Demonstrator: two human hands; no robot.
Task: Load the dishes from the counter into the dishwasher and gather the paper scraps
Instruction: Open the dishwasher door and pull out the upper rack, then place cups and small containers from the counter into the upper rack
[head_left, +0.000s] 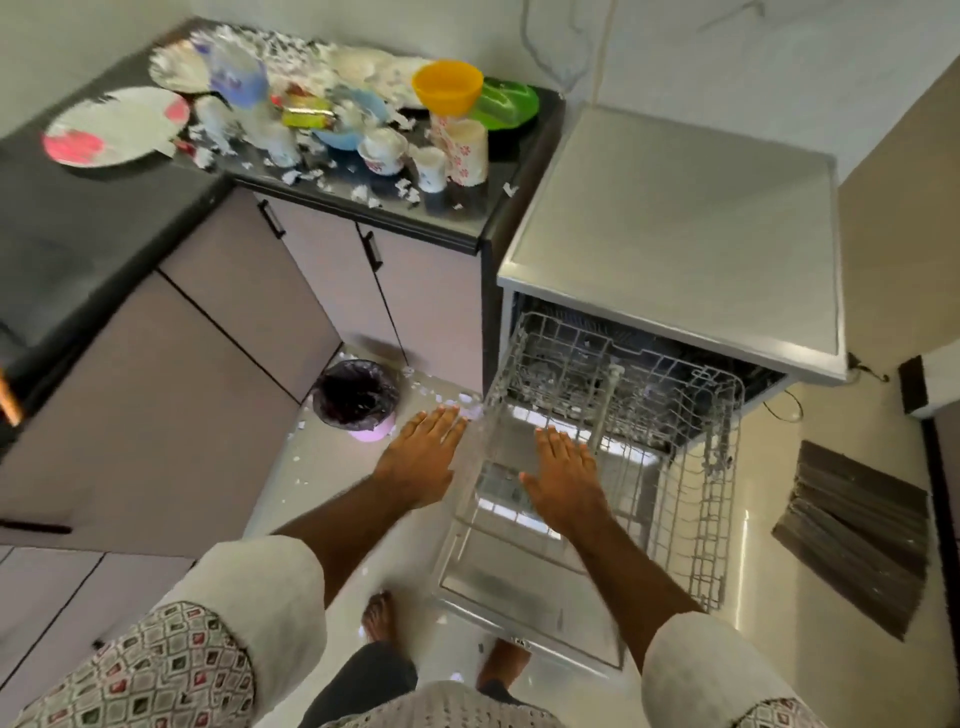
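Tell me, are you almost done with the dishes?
Barely started. The dishwasher is open and its rack pulled out, with no dishes in it. The left hand and right hand are open and empty by the rack. Plates, cups and bowls still crowd the counter, and paper scraps litter it and the floor.

The counter (104, 223) is dark and polished, shiny enough to mirror the cups (467, 150). The yellow bowl (448, 85) and green plate (506, 104) on it are glossy plastic. The paper scraps (363, 195) around them are rough-edged and matt. The dishwasher (675, 234) has a brushed-metal top with a dull sheen. Its rack (691, 493) is pale coated wire, and the door (519, 595) shows a bright steel inner face. The cabinet fronts (156, 415) are smooth and matt, probably laminate. The floor tiles (779, 597) gleam. The lilac bin (371, 430) is plastic, lined with a crinkled black bag (356, 395). The dark mat (857, 535) looks ribbed. The sleeve (270, 597) is soft white cloth.
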